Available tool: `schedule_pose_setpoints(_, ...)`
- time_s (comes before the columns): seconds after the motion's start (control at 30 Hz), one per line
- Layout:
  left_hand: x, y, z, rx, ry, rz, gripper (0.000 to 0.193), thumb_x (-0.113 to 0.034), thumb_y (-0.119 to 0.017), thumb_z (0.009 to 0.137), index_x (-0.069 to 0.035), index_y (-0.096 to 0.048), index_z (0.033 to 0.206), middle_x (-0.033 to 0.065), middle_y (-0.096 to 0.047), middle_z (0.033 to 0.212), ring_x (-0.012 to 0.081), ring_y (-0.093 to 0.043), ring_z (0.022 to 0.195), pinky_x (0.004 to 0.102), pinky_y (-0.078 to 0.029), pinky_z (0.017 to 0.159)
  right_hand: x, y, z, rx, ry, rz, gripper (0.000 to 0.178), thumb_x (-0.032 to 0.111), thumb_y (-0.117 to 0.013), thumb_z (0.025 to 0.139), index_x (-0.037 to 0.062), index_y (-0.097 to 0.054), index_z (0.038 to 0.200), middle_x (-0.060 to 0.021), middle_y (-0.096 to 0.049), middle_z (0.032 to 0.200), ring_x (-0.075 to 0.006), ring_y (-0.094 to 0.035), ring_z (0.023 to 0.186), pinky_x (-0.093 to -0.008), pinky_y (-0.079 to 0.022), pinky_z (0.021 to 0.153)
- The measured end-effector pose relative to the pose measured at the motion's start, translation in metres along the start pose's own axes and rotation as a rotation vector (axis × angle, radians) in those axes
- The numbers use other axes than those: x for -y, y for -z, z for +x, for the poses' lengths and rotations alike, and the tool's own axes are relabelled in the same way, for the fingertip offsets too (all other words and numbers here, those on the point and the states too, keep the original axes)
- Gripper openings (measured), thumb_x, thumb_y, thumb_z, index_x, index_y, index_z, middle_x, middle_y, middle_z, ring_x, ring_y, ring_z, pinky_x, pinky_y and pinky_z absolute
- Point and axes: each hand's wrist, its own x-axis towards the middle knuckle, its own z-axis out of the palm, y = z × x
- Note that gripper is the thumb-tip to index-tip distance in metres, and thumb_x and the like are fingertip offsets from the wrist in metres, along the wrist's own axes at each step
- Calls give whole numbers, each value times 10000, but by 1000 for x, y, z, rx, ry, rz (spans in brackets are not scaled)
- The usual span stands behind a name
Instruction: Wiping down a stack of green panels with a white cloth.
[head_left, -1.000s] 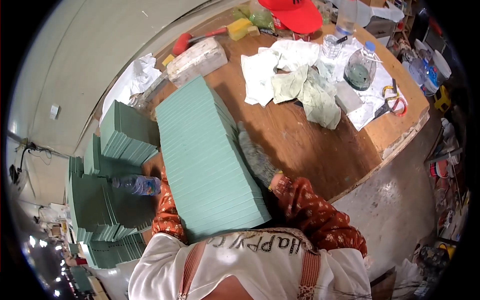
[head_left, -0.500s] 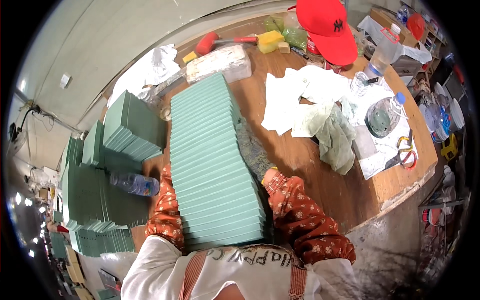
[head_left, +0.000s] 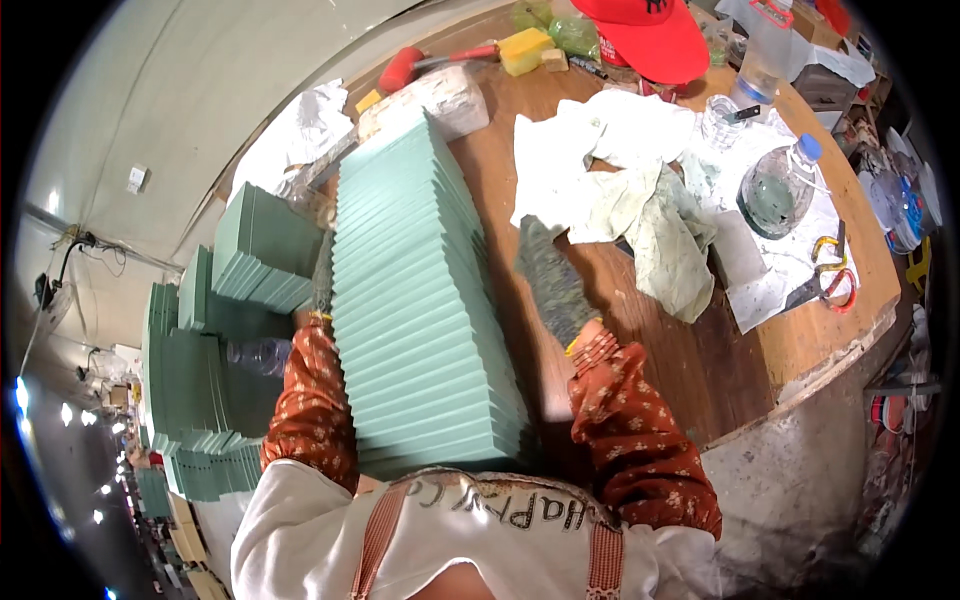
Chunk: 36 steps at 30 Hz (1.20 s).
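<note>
A long stepped stack of pale green boards [head_left: 415, 310] lies on the wooden table right in front of me, running away from my body. My right hand [head_left: 555, 285], in a grey knitted glove with a yellow cuff, is to the right of the stack and apart from it, fingers stretched out together and holding nothing. Along the stack's left side, my left hand [head_left: 323, 278] wears a similar glove. It shows edge-on with straight fingers against or very close to the boards; its palm is hidden. Red flowered sleeves cover both forearms.
More green boards [head_left: 262, 240] are piled at the left, with a clear plastic bottle [head_left: 260, 356] beside them. A white block [head_left: 455, 100], red-headed mallet [head_left: 402, 70] and yellow sponge [head_left: 525, 50] lie at the back. Cloths [head_left: 660, 240], a jug [head_left: 778, 195] and scissors [head_left: 838, 288] are on the right.
My right hand has come off the stack's right side and moved outward. My left hand, hidden before, now shows farther along the left side. The view has shifted slightly.
</note>
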Motion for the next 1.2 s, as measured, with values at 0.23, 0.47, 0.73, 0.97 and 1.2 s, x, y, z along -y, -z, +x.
schedule_pose_setpoints(0.23,24,-15,-52,37,-68,-229,352,-251,-407,947,-71,-489,1238,47,-566,1183,212,-543,1075,302,-443,874,10,4,-36,-79,-37,226,496,91,-359,922,-37,-236,1386,-161,-258,1446,-270,-258,1336,-356,-147,1134)
schedule_pose_setpoints(0.47,40,-21,-63,21,-126,-350,354,-257,-410,948,-70,-488,1239,40,-568,1179,206,-544,1073,299,-444,871,3,27,-36,-67,-185,2262,490,245,-370,963,44,-282,1401,-126,-338,1427,-244,-338,1306,-288,-252,1071)
schedule_pose_setpoints(0.73,46,-50,-55,-48,-123,-442,388,-286,-407,952,-59,-466,1261,42,-551,1192,187,-525,1088,285,-436,887,24,32,-18,-91,-157,2336,614,392,-338,967,35,-156,1433,-143,-135,1500,-266,-114,1388,-321,-99,1126)
schedule_pose_setpoints(0.97,60,-61,-33,-101,116,-376,470,-345,-394,962,-33,-414,1313,58,-509,1226,153,-482,1128,258,-413,930,3,70,-10,373,-250,2882,581,384,-300,989,70,-125,1445,-93,-207,1477,-206,-198,1355,-290,-157,1107)
schedule_pose_setpoints(1.2,-49,-82,-82,-211,282,-621,481,-460,-391,938,-119,-476,1267,32,-575,1047,110,-536,926,249,-451,781,-26,67,-39,147,-122,2932,550,364,-258,999,24,-184,1425,-81,-246,1464,-190,-249,1335,-301,-195,1096)
